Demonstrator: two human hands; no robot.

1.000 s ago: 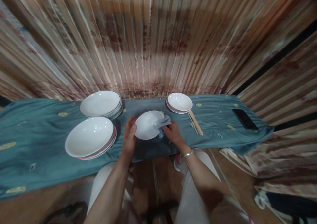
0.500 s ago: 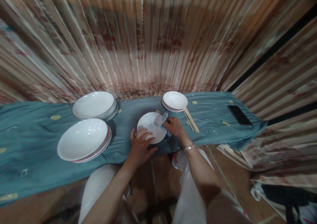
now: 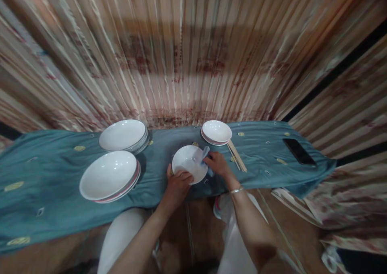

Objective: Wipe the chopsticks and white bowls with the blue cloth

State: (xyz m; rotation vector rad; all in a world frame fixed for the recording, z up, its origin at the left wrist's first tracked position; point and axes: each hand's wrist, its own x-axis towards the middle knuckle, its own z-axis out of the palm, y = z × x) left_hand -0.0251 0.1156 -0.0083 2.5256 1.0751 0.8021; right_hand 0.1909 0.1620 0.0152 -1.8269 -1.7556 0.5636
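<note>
Bowl [image 3: 186, 157] sits left of the chopsticks [image 3: 237, 156], its near rim held by the half-curled left hand [image 3: 179, 187]; the right hand [image 3: 218, 163] pinches a cloth [image 3: 206, 151] against its inside. Wiping looks under way; whether the plates [image 3: 122, 134] farther left are finished cannot be told.

I'm on one head-worn feed, looking forward and down from above the wearer's knees [image 3: 123, 227], left hand [image 3: 179, 186] and right hand [image 3: 219, 163] just below centre, cloth-covered table [image 3: 262, 156] near, curtain [image 3: 184, 72] beyond.
</note>
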